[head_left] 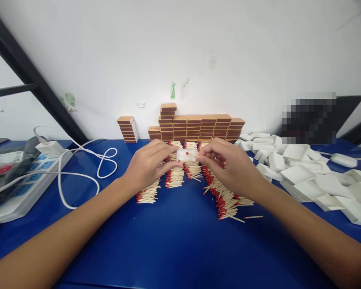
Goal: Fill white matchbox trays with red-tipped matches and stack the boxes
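Note:
My left hand (151, 162) is closed on one end of a small white matchbox tray (182, 155), thumb below and fingers above. A red match head shows over the tray, its pale stick running right into the pinched fingertips of my right hand (218, 158); whether there is more than one stick I cannot tell. Another red head shows at the tray's near edge. Beneath both hands lie rows of loose red-headed matches (174, 177), with a spread-out heap (225, 200) below my right hand.
Brown matchboxes (195, 127) are stacked along the wall, with a separate stack (127, 129) to their left. Many white trays (303, 172) are piled at right beside a dark screen (321, 118). A power strip (38, 176) and looping white cable (59, 176) occupy the left of the blue table (168, 249).

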